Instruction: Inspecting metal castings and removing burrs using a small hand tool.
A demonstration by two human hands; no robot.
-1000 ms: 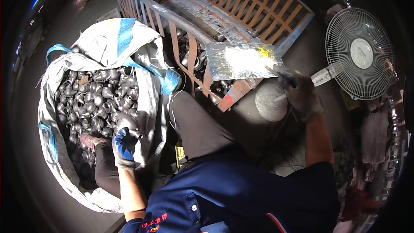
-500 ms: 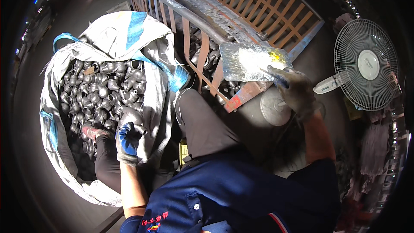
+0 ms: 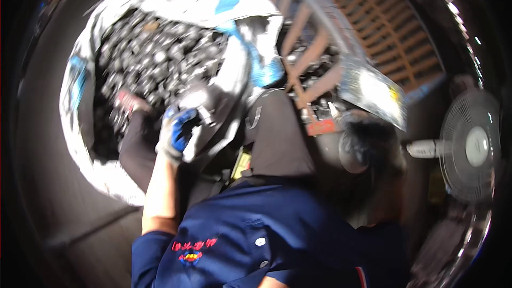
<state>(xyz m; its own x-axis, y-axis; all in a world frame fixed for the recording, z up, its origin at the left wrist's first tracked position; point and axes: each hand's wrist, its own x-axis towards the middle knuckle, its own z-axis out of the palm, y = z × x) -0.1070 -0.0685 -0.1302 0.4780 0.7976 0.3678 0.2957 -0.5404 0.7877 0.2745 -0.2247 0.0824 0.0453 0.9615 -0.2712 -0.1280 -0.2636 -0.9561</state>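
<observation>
My left hand (image 3: 178,132), in a blue-and-grey work glove, is closed on a grey metal pipe fitting (image 3: 198,101) at the inner right side of a white bulk bag (image 3: 69,112). The bag is filled with many similar dark metal fittings (image 3: 154,56). My right hand (image 3: 370,138), gloved and smeared by motion, is just below a worn metal plate (image 3: 368,88) with a bright white patch. The blur hides its finger positions and whether it holds anything.
A rusty slatted metal crate (image 3: 384,26) stands at the far right, with more fittings behind its near bars. A white fan (image 3: 472,146) is at the right. My left foot (image 3: 130,101) rests inside the bag; my right knee (image 3: 277,112) is beside it.
The view has swung, so the bag, crate and fan appear shifted right. My right hand has left the plate's right part and is now below it. My left hand still grips the fitting.
</observation>
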